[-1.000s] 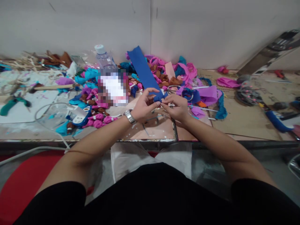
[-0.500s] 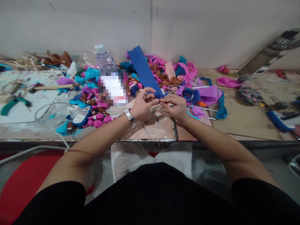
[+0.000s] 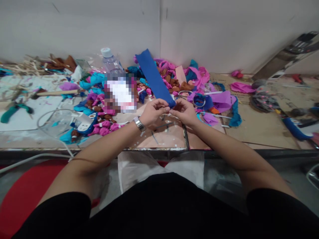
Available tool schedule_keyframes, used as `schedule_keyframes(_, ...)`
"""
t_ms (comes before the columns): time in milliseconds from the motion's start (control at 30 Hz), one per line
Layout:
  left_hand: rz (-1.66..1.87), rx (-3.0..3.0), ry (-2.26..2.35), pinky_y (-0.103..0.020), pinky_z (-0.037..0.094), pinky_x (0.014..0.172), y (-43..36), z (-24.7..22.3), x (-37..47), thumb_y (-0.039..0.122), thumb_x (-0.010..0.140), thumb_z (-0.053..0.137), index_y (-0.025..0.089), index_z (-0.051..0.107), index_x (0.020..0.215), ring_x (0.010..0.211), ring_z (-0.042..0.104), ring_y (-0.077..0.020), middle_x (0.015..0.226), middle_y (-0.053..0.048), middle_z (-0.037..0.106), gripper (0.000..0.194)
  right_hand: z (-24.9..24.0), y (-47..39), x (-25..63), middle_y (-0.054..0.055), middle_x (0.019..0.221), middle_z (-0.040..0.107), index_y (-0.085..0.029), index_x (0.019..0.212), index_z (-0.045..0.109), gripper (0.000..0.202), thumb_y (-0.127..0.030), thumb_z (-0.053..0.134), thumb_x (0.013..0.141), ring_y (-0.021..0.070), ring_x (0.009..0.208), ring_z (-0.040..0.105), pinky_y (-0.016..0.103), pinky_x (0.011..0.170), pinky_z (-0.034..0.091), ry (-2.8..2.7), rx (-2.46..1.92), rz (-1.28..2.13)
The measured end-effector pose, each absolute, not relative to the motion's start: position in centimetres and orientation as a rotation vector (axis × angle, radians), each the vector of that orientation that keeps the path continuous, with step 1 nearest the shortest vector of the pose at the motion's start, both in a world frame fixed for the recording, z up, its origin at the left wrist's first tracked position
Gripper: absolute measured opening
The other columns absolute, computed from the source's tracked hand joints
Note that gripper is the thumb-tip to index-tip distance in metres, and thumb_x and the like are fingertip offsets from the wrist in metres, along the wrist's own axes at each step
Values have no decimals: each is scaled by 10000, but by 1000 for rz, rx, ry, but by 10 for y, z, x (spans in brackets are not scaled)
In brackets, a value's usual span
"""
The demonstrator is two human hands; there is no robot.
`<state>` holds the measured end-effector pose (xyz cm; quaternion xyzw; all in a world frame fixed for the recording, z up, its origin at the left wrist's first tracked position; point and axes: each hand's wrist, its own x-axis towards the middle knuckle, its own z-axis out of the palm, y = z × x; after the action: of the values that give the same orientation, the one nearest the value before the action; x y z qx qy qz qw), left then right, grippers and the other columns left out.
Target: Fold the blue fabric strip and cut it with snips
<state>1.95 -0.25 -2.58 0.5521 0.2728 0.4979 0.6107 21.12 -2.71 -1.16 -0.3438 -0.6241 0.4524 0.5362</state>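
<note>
A long dark blue strip (image 3: 155,74), crepe paper or thin cloth by its look, slants from the pile at the back down to my fingers. Its near end is bunched between both hands over the table. My left hand (image 3: 155,112), with a metal watch (image 3: 139,123) on the wrist, pinches that end from the left. From the right, my right hand (image 3: 185,112) pinches the same end with thumb and fingertips. My fingers cover part of the bunched end. Behind the hands lie pink, purple and brown crumpled pieces (image 3: 171,83).
A bottle with a white cap (image 3: 112,61) stands behind a blurred-out patch at the left. Nearby are a blue and white power strip (image 3: 87,123), green-handled pliers (image 3: 16,111) and a hammer-like tool (image 3: 54,93). Cardboard (image 3: 249,116) covers the right side. The table's front edge (image 3: 159,149) runs below my forearms.
The blue strip's near end has come slightly down between my fingers. My right hand's fingers have curled round it more, and my left hand has shifted a little.
</note>
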Motion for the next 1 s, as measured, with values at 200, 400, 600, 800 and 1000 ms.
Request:
schedule_keyframes(200,1130,1286,642,-232,566,741,-2,-27,19,443,626,1003,163,636,888,740,702,-102,821,11,725,530,-12,-25,214,14,903,734,-197,1037,733,532,-547,941,695,140,738,643,275,670,545,-1455,-848,1214)
schedule_keyframes(400,1060,1305,653,-220,543,712,-4,-24,17,444,627,1003,155,634,869,729,701,-104,803,6,725,528,-6,-25,217,23,894,698,-187,886,759,450,-568,927,716,149,787,640,295,734,556,-1540,-763,1150)
schedule_keyframes(600,970,1393,654,-245,540,702,-6,-23,16,522,714,942,142,721,906,713,678,-116,807,-33,753,480,-6,-27,218,14,919,667,-206,909,747,422,-573,900,769,146,786,645,308,760,576,-1573,-728,1164)
schedule_keyframes(800,932,1406,672,-224,502,680,-6,-24,16,516,709,944,136,687,812,669,624,-94,744,-6,712,470,-7,-22,224,20,941,650,-204,934,799,385,-565,863,820,157,885,631,307,835,562,-1734,-727,1154)
schedule_keyframes(1000,882,1430,647,-245,522,718,-5,-24,15,525,726,926,140,701,877,718,656,-117,802,-24,727,471,-2,-24,227,36,975,674,-211,958,824,327,-513,853,836,169,924,654,333,877,576,-1761,-716,1218)
